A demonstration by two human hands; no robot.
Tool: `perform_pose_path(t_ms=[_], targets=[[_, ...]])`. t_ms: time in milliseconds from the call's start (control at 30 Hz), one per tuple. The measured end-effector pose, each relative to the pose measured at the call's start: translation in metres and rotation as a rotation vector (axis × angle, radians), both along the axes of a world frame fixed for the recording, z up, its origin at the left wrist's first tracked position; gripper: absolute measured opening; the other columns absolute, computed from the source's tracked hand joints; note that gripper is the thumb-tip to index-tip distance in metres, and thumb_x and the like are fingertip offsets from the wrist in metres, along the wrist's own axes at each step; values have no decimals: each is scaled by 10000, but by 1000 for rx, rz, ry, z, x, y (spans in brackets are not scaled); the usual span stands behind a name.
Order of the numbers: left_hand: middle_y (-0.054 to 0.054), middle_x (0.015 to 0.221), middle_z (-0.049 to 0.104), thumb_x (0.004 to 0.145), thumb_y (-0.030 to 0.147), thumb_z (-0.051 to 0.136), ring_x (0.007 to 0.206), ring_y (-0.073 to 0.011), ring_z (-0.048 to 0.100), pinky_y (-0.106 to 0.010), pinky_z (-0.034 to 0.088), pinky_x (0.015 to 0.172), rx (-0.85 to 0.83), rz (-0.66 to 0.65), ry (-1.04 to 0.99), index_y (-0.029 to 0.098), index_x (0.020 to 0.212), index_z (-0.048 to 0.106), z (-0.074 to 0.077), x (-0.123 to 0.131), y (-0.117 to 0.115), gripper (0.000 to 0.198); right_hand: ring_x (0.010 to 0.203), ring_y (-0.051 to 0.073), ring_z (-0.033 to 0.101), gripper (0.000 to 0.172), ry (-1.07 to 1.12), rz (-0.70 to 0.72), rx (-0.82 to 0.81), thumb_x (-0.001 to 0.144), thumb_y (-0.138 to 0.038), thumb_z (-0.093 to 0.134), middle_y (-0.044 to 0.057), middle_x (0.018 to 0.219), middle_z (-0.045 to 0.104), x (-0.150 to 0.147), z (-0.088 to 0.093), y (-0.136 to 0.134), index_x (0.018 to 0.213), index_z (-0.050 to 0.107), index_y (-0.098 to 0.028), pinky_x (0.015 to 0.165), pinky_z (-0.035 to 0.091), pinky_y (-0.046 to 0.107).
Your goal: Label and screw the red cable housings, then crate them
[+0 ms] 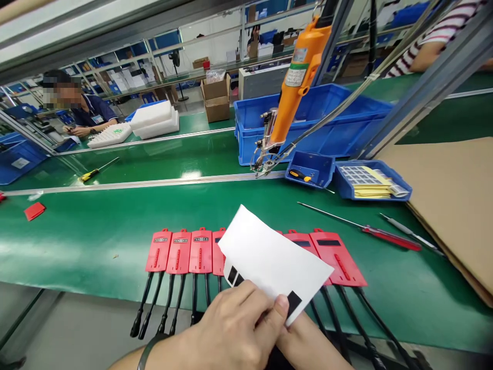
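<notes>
My left hand (234, 324) is closed on the near edge of a white sticker sheet (269, 254), thumb pressed beside a black label (293, 302) on it. My right hand (304, 341) lies under the sheet and behind the left hand; its fingers are hidden. The sheet hangs over a row of several red flat devices (179, 252) with black cables (154, 303), lined up on the green belt (96, 241). Three devices at the left show small displays. Two red devices (335, 257) stick out to the right of the sheet.
An orange electric screwdriver (295, 87) hangs over the belt's far rail. Blue bins (339, 113) stand behind it, with small trays of a screwdriver (308, 169) and label sheets (372, 182). A red-handled screwdriver (385, 236) lies right, beside cardboard (454, 205). A seated person (82, 115) works far left.
</notes>
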State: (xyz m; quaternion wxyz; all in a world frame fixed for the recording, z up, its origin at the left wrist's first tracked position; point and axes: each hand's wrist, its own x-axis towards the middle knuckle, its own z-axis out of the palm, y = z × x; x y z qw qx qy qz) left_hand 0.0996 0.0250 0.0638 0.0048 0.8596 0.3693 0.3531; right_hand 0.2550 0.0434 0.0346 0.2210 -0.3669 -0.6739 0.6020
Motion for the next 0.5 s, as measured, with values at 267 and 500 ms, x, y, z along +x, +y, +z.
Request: perform_pose_path(t_ms=[267,500], targets=[[-47,842,622,874,121,574,700,-110,529,-200,511,618,-149,15,-125,112,1195,562,-5,-21,-1,321,1284,304,450,518,-50,-263,-127,831,-536,573,97,1220,621,-1,-26,-6,1206,655,-189,1127,302,454],[-107,933,680,877,2,439,795,-191,651,-286,568,600,100,445,321,98,1076,606,-63,-119,38,277,1343,280,373,591,-55,-626,-308,721,-607,691,42,1323,558,18,-48,4,1168,658,-221,1185,163,370]])
